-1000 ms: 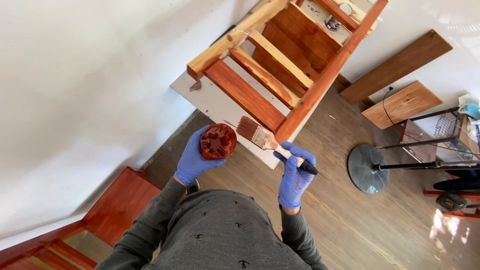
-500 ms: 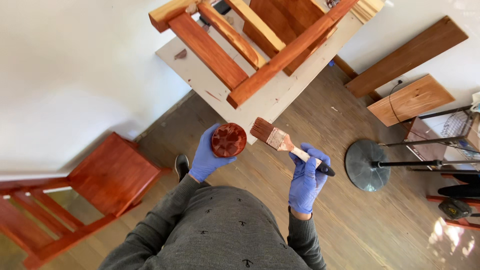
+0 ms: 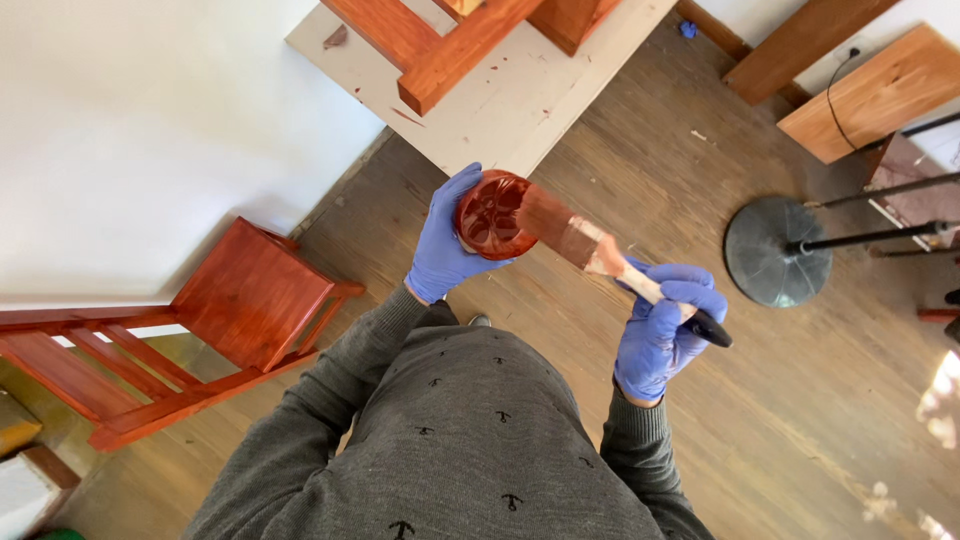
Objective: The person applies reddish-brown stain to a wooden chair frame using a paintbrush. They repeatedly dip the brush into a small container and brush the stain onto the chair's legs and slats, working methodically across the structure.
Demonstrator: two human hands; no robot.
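Head view: my right hand (image 3: 665,330) gripped the paintbrush (image 3: 600,255), bristles slanting up-left onto the stain cup (image 3: 492,215) clasped by my left hand (image 3: 445,245).

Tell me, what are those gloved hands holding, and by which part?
The left hand cups a small stain-filled container around its side. The right hand grips a paintbrush by its handle, bristles at the container.

Left hand (image 3: 445,250) gripping stain cup (image 3: 492,214), right hand (image 3: 665,325) dipping paintbrush (image 3: 590,250) (bristles blurred), red chair (image 3: 200,335) nearby
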